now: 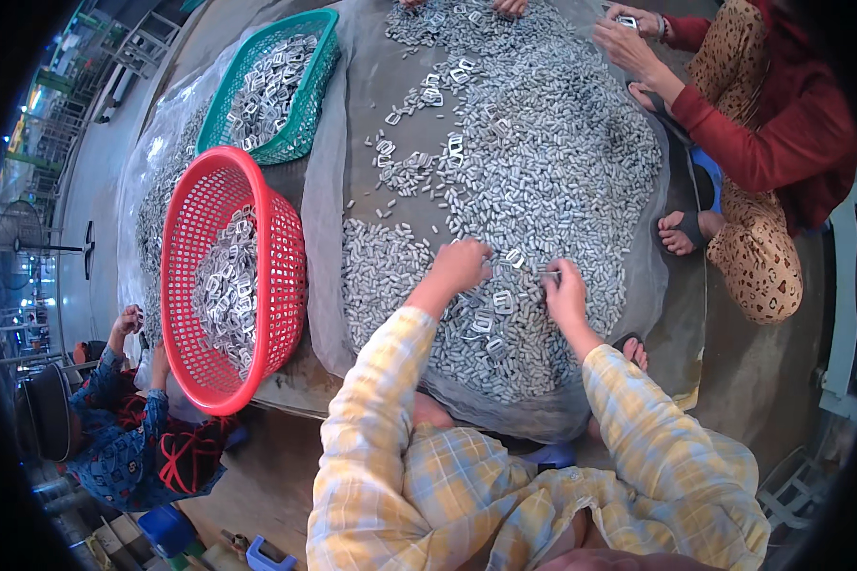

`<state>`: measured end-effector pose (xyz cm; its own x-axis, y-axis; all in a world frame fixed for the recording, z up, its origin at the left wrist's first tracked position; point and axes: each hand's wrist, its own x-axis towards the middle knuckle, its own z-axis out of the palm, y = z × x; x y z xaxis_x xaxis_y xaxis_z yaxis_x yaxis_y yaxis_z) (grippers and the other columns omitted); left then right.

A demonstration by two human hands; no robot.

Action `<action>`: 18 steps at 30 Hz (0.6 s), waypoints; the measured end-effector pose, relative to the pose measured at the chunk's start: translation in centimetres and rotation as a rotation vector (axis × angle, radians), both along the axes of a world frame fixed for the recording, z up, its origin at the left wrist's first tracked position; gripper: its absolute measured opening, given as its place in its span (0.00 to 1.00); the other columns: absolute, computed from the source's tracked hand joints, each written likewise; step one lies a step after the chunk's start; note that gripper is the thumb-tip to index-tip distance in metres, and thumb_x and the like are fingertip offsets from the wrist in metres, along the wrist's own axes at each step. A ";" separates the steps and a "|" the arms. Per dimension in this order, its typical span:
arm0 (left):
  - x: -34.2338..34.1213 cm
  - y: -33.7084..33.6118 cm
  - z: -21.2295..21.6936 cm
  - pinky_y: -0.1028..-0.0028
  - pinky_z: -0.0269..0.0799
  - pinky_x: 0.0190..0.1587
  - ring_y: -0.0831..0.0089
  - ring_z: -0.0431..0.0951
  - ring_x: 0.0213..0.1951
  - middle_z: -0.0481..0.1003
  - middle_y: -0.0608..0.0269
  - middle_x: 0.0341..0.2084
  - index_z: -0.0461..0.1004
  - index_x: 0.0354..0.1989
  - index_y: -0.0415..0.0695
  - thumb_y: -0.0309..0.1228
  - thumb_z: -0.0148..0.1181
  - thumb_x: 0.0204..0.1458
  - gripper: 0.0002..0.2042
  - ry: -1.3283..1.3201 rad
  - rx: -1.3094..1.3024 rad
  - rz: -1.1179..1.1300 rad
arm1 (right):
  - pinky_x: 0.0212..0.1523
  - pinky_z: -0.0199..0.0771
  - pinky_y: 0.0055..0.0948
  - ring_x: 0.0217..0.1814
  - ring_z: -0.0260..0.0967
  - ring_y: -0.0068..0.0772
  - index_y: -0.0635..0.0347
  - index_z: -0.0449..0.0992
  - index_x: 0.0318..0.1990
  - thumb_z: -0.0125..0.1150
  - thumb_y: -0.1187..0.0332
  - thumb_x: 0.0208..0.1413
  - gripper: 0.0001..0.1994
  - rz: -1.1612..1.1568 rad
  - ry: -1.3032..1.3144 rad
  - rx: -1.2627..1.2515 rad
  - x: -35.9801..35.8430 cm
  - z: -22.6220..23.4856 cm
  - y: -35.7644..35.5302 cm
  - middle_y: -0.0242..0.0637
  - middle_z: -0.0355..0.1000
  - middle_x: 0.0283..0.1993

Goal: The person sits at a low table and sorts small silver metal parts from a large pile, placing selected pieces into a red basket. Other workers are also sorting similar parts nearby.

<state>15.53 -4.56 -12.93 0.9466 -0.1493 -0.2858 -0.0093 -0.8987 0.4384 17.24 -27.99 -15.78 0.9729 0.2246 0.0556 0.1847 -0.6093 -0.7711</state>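
Both of my hands are over a wide heap of small grey metal cylinders [562, 143] spread on a plastic sheet. My left hand [462, 265] has its fingers drawn together at the heap; what they hold, if anything, is too small to make out. My right hand [567, 290] pinches a small grey metal piece between thumb and fingers. A silvery metal buckle [515, 258] with a rectangular opening shows between the two hands. Just below them, several more buckles [503, 303] lie on the cylinders.
Left of the heap stand a red perforated basket [284, 276] and a green basket [305, 143], both holding metal buckles. A person in a red sleeve [762, 143] handles a buckle at right. Other hands [509, 7] show at the far edge. Another person [114, 428] sits at lower left.
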 end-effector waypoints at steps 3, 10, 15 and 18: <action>3.1 -3.1 -2.4 0.61 0.69 0.47 0.57 0.73 0.46 0.72 0.56 0.41 0.72 0.45 0.48 0.40 0.66 0.39 0.23 -0.182 0.013 -0.030 | 0.33 0.66 0.31 0.35 0.71 0.32 0.58 0.71 0.32 0.59 0.75 0.44 0.07 -0.279 0.179 0.193 1.7 -1.5 -1.2 0.33 0.74 0.36; -2.1 -5.8 1.4 0.61 0.70 0.47 0.53 0.72 0.43 0.69 0.52 0.43 0.68 0.49 0.49 0.37 0.63 0.40 0.24 0.129 -0.234 -0.273 | 0.16 0.63 0.23 0.21 0.69 0.26 0.57 0.70 0.29 0.60 0.74 0.47 0.04 -0.393 0.962 0.944 2.7 4.0 -1.4 0.32 0.70 0.23; -1.1 -0.9 -2.2 0.59 0.70 0.44 0.52 0.72 0.41 0.69 0.53 0.42 0.70 0.43 0.45 0.34 0.60 0.45 0.17 -0.135 -0.071 0.257 | 0.25 0.64 0.30 0.23 0.67 0.29 0.59 0.73 0.30 0.66 0.61 0.47 0.12 -0.014 0.549 0.167 1.7 0.3 0.0 0.33 0.67 0.18; -1.2 2.5 -4.4 0.59 0.71 0.42 0.55 0.71 0.42 0.70 0.55 0.38 0.72 0.38 0.42 0.33 0.61 0.45 0.13 -0.288 0.180 0.316 | 0.30 0.68 0.33 0.27 0.70 0.36 0.55 0.75 0.37 0.66 0.60 0.46 0.13 0.215 0.493 -0.166 -0.3 3.3 2.5 0.37 0.72 0.26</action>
